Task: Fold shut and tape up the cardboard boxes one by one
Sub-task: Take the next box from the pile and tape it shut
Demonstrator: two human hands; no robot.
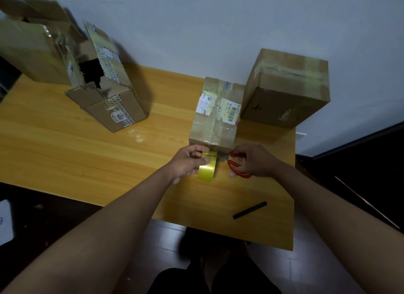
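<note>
Tape roll (pixel 207 169) is the landmark here — yellow, standing on edge on the wooden table (pixel 65 145), its upper part just in front of the near end of a small closed cardboard box (pixel 216 116). The left hand (pixel 188 164) grasps the roll, thumb and fingers curled round it. To the right of the roll, the right hand (pixel 251 162) grips red-handled scissors (pixel 236 162), blades reaching the tape above the roll. Beyond the roll and rightward stands a taller taped box (pixel 286 90). Far left of the roll lie two open boxes (pixel 105 92) — flaps torn. A black marker (pixel 249 210) lies nearer than the roll.
</note>
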